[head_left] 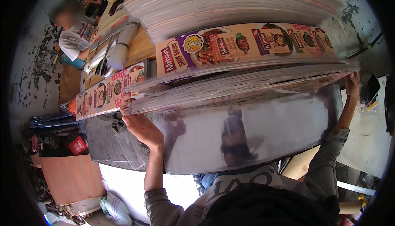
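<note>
A thick stack of clear-plastic-covered sheets spans the middle, its many thin edges facing me. My left hand is closed on the stack's left end, fingers over its edge and palm below. At the far right end my right hand grips the other corner, its fingertips partly hidden. Under the stack lies a glossy, mirror-like sheet that reflects a figure. Just behind the stack, a printed food-label sheet in orange and purple lies face up. Black-handled scissors rest on the table, left of my left hand.
A tall pile of similar sheets rises behind. Another printed strip lies left, near rolled clear plastic with a second pair of scissors. A person sits at far left; another is beyond. A brown carton stands below.
</note>
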Demonstrator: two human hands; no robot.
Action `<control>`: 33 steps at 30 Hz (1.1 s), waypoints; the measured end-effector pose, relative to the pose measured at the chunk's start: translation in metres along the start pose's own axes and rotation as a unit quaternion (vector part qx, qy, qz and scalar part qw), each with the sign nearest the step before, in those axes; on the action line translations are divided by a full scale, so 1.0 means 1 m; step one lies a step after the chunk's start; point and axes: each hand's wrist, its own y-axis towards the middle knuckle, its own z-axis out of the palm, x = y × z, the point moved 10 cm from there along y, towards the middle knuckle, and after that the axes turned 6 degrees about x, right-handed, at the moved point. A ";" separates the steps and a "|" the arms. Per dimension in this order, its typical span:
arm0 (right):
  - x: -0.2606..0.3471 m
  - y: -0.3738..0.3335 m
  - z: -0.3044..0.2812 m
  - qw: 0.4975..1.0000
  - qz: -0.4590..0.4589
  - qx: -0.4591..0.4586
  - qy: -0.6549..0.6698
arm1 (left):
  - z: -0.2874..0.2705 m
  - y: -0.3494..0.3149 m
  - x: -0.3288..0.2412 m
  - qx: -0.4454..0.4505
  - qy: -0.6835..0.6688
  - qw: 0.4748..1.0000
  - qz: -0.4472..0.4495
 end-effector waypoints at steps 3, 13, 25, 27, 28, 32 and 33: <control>0.007 -0.001 0.008 1.000 -0.014 0.007 -0.003 | 0.006 0.004 0.001 0.042 -0.037 0.998 -0.010; 0.005 0.001 0.007 1.000 -0.002 0.009 -0.002 | -0.011 0.001 0.011 -0.009 -0.043 0.998 -0.046; 0.007 0.000 0.009 1.000 -0.003 0.011 0.005 | -0.010 -0.004 0.012 -0.023 -0.064 0.997 -0.036; 0.003 0.001 0.005 1.000 -0.003 0.015 0.007 | -0.008 -0.006 0.015 -0.018 -0.041 0.998 -0.038; 0.000 0.002 0.002 1.000 -0.001 0.020 0.000 | -0.006 -0.006 0.016 -0.004 -0.027 0.999 -0.029; 0.000 0.004 0.005 0.999 0.002 0.028 -0.024 | 0.000 -0.007 0.017 0.061 -0.033 0.997 0.018; 0.002 0.004 0.008 0.999 0.003 0.026 -0.029 | 0.005 -0.007 0.015 0.081 -0.051 0.995 0.031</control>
